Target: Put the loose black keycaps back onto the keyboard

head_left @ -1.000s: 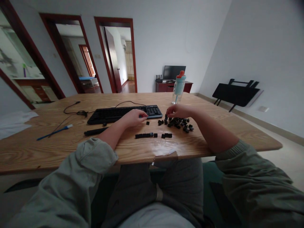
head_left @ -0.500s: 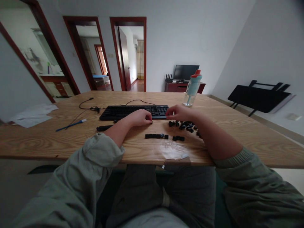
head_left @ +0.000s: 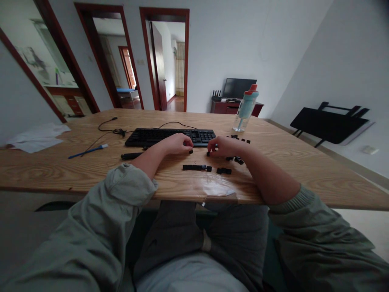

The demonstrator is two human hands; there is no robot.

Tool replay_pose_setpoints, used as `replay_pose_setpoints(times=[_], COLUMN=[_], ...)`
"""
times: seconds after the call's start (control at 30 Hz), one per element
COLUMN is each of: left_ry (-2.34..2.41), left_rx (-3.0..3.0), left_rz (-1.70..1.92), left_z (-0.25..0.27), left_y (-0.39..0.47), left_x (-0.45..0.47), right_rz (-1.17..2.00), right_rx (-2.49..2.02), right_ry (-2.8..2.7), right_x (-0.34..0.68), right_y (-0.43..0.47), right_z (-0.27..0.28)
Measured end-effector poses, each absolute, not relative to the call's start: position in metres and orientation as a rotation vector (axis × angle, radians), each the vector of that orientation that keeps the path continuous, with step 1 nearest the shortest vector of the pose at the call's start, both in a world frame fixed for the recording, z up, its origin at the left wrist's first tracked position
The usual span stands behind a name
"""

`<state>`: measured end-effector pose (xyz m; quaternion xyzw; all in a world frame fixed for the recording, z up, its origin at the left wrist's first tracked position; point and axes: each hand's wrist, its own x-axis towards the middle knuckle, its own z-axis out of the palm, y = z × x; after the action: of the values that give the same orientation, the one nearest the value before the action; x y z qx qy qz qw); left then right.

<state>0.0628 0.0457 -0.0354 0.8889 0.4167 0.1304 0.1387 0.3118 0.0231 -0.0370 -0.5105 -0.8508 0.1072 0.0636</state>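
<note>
The black keyboard [head_left: 142, 138] lies across the table, just beyond my hands. My left hand [head_left: 176, 142] is in front of its middle, fingers curled together at a small black keycap [head_left: 191, 151] by the tabletop. My right hand [head_left: 224, 146] is near the keyboard's right end, its thumb and fingertips pinching another black keycap [head_left: 208, 154] low over the wood. Closer to me is a row of keycaps [head_left: 194, 167], with a short group of keycaps [head_left: 224, 171] to its right. Loose keycaps [head_left: 239, 160] lie beside my right wrist, partly hidden by the arm.
A bottle with a red lid [head_left: 245, 107] stands behind my right hand. Left of my left arm are a black handled tool [head_left: 130, 155], a blue brush [head_left: 88, 151], the keyboard cable [head_left: 117, 131] and white paper [head_left: 39, 137]. Clear tape [head_left: 217, 188] covers the table's near edge.
My right hand has come left and toward me from the keyboard's right end, and a keycap now shows at its fingertips. My left hand stays nearly in place. The view has tilted slightly down.
</note>
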Motion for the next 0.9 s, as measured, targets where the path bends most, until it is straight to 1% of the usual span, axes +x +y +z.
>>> replay_pose_setpoints(times=[0.37, 0.47, 0.63, 0.73, 0.9], left_ry=[1.228, 1.2, 1.152, 1.13, 1.132], left_rx=[2.567, 2.559, 2.545, 2.558, 2.564], left_rz=[0.306, 0.301, 0.309, 0.336, 0.346], left_z=[-0.029, -0.03, -0.034, -0.036, -0.036], left_y=[0.036, 0.037, 0.042, 0.044, 0.042], left_x=[0.058, 0.058, 0.061, 0.062, 0.064], right_rz=[0.132, 0.15, 0.159, 0.136, 0.19], right_rx=[-1.329, -1.278, -1.399, -1.406, -1.416], right_ry=[-2.504, -2.534, -2.516, -2.491, -2.458], right_x=[0.299, 0.299, 0.293, 0.288, 0.282], right_y=[0.029, 0.028, 0.026, 0.024, 0.02], right_z=[-0.052, -0.052, -0.053, -0.053, -0.052])
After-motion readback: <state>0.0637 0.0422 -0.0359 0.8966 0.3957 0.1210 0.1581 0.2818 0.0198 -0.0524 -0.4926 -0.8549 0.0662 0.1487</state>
